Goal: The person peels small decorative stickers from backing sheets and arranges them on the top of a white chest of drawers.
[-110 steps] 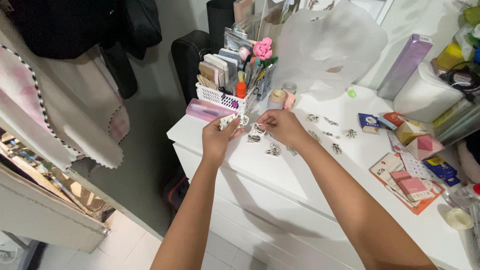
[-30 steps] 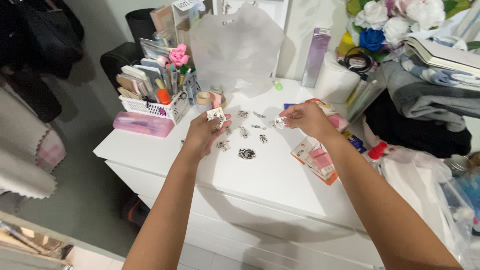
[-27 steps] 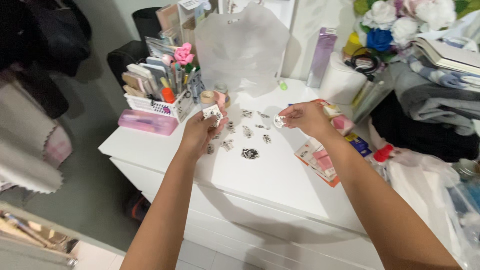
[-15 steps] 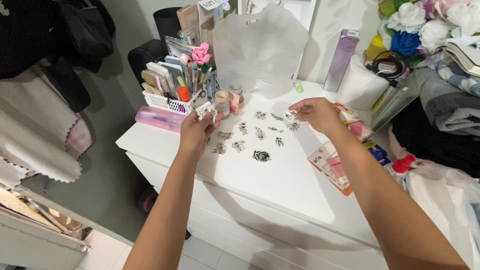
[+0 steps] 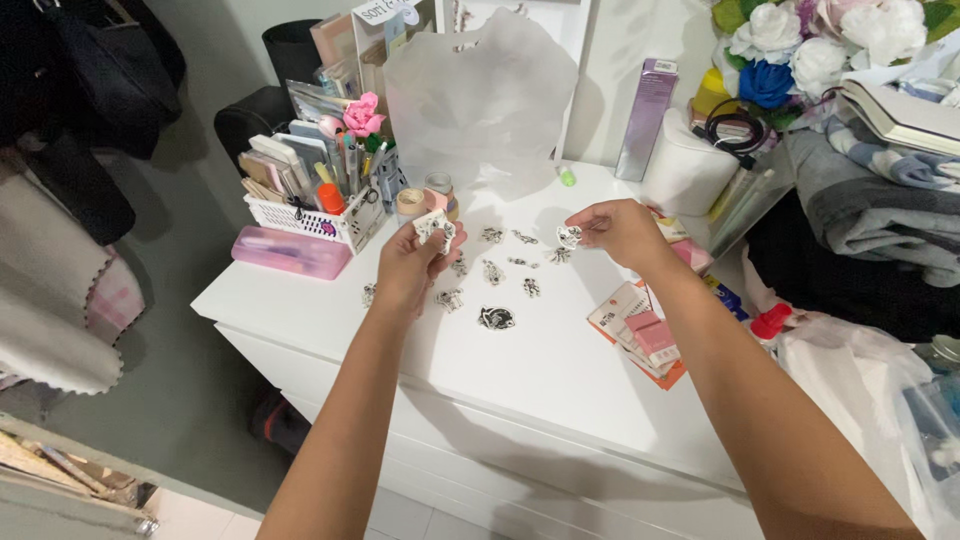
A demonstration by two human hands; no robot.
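Head view: small sticker, black-and-white, pinched in right hand grip above white tabletop; orientation and design too small to tell. Left hand grip closed on sticker stack, partly hidden by fingers. Loose stickers lie between the hands.

Single head-worn view, looking steeply down and forward from standing height over a white dresser top. Forearms entering from the bottom edge, left hand and right hand mid-frame, fairly near. Back wall clutter along the top edge.
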